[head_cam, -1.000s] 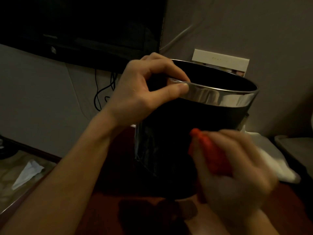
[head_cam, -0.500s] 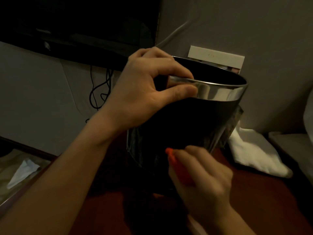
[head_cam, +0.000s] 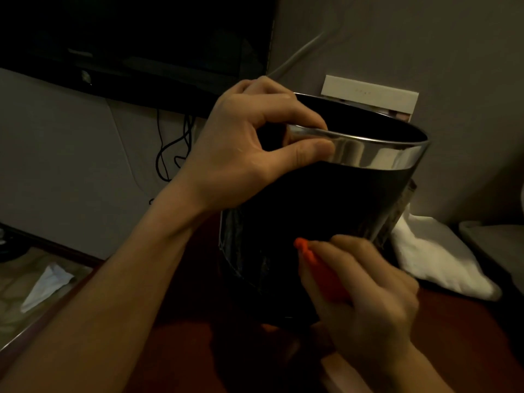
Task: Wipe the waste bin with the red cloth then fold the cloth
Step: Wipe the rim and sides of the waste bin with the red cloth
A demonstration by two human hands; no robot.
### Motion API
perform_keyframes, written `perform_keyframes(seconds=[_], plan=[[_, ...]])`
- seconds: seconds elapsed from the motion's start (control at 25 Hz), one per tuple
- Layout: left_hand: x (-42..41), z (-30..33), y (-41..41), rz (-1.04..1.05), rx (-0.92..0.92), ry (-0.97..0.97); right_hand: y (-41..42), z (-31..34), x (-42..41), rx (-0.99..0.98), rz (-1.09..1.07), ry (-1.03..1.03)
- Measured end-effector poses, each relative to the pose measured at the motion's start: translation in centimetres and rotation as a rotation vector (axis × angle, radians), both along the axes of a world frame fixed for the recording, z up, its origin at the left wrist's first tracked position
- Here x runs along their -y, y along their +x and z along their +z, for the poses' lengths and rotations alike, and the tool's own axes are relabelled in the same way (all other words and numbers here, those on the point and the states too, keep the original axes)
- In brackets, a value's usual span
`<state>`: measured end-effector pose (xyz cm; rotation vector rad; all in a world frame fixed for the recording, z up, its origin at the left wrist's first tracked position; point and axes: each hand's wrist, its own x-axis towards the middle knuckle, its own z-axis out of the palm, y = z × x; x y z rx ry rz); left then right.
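A black waste bin (head_cam: 326, 211) with a shiny silver band round its top stands on a dark red-brown surface, tilted a little toward me. My left hand (head_cam: 243, 148) pinches the near-left part of the rim, thumb outside on the band, fingers curled over the edge. My right hand (head_cam: 365, 290) grips the bunched red cloth (head_cam: 320, 270) and presses it against the lower front of the bin. Most of the cloth is hidden under my fingers.
A white cloth (head_cam: 436, 259) lies on the surface to the bin's right. A pale card (head_cam: 368, 93) leans on the wall behind the bin. A dark screen (head_cam: 127, 38) and hanging cables (head_cam: 170, 148) are at upper left. Crumpled white paper (head_cam: 45, 282) lies on the floor.
My right hand with the red cloth moved down and left across the bin's front over the last second, then held near the lower wall. My left hand kept its hold on the rim.
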<state>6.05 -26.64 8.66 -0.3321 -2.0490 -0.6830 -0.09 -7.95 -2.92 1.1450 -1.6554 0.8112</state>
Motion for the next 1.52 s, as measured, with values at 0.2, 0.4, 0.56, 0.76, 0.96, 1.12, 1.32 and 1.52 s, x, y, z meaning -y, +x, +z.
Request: perform_keyframes(seconds=[0.2, 0.4, 0.56, 0.76, 0.96, 1.12, 1.32, 1.52], plan=[[-0.3, 0.1, 0.3, 0.024, -0.008, -0.013, -0.4, 2.0, -0.8, 0.050, -0.027, -0.144], [-3.5, -0.4, -0.3, 0.136, -0.024, -0.140, 0.0, 1.5, -0.2, 0.039, 0.017, -0.051], [-1.3, 0.0, -0.2, 0.055, -0.007, 0.039, -1.1, 4.3, -1.9, 0.111, -0.004, -0.230], [-0.4, -0.1, -0.2, 0.008, 0.006, 0.089, -0.7, 3.4, -1.3, 0.113, 0.001, -0.187], [-0.2, -0.1, -0.1, -0.010, 0.015, 0.096, 0.3, -0.1, 0.5, 0.015, 0.031, 0.006], [-0.1, 0.1, -0.1, -0.006, 0.027, 0.108, -0.8, 2.5, -1.2, 0.024, -0.032, -0.175], [0.6, -0.4, -0.4, -0.038, -0.002, 0.110, -0.6, -0.1, -0.3, 0.006, 0.022, -0.052], [0.5, -0.3, -0.4, -0.036, -0.016, 0.112, -1.8, 2.5, -1.6, 0.046, 0.026, -0.224]])
